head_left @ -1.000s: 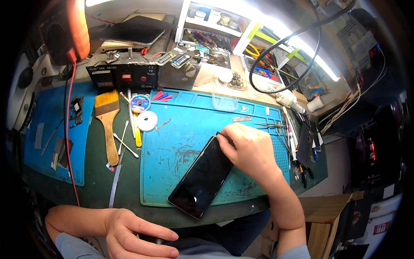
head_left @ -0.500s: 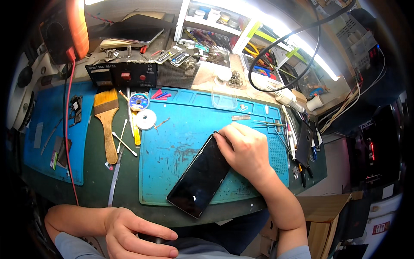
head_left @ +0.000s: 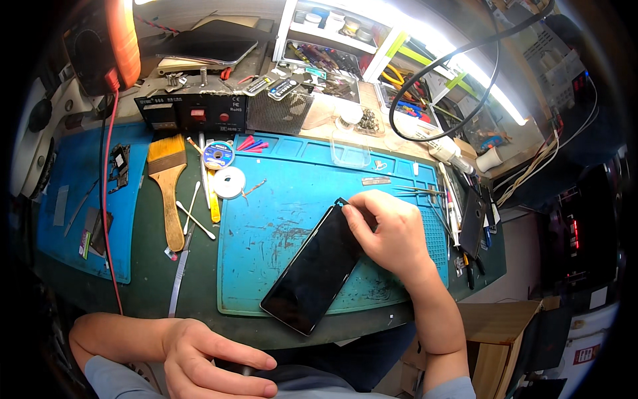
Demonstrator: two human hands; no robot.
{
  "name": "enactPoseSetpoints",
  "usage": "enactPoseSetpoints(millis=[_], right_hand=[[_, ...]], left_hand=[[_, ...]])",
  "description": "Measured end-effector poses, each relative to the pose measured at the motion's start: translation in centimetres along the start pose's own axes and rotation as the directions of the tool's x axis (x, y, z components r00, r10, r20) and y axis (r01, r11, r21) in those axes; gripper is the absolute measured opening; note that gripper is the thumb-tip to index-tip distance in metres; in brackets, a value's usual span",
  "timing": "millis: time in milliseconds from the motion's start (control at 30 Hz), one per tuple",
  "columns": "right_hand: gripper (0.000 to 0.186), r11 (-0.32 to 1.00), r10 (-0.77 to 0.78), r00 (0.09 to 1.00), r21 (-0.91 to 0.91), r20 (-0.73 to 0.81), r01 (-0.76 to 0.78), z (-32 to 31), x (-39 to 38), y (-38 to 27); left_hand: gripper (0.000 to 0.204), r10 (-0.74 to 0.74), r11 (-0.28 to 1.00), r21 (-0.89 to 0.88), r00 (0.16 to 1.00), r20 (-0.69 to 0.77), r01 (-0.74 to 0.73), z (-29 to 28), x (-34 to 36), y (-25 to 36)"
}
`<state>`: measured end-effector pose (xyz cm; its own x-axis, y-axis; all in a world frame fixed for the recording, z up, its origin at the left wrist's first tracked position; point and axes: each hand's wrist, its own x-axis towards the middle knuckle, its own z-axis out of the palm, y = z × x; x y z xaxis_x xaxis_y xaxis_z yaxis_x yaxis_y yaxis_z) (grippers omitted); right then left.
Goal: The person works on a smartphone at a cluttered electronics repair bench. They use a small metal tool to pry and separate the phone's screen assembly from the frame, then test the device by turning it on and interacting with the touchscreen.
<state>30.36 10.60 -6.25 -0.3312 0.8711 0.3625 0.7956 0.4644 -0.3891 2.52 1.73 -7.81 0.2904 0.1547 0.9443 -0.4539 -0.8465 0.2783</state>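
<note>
Right hand (head_left: 389, 231) pinched black piece (head_left: 341, 202) at far end of phone (head_left: 314, 271), where uneven pulling could crack either; left hand (head_left: 203, 359) loosely curled, hold unclear.

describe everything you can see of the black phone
The phone is a flat slab with a dark, glossy, glass-like front and a thin, paler edge. It lies slanted on the blue mat, upper end toward the right, lower end past the mat's near edge. The right hand covers part of its upper end, apparently touching it.
</note>
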Motion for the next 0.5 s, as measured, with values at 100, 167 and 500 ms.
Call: enactPoseSetpoints(millis=[100,167,500], right_hand=[[0.011,0.996,-0.062,0.998,-0.058,-0.016,0.061,0.16,0.05,0.28],[0.012,0.993,-0.086,0.996,-0.086,-0.021,0.084,0.17,0.07,0.24],[0.014,0.964,-0.192,0.980,-0.199,-0.055,0.177,0.52,0.06,0.21]], left_hand=[[0.047,-0.003,0.999,-0.049,1.000,-0.012,0.002,0.08,0.50,-0.08],[0.047,0.002,0.998,-0.057,1.000,-0.012,-0.002,0.07,0.42,-0.15],[0.045,-0.004,1.000,0.002,1.000,0.000,0.004,0.16,0.07,-0.03]])
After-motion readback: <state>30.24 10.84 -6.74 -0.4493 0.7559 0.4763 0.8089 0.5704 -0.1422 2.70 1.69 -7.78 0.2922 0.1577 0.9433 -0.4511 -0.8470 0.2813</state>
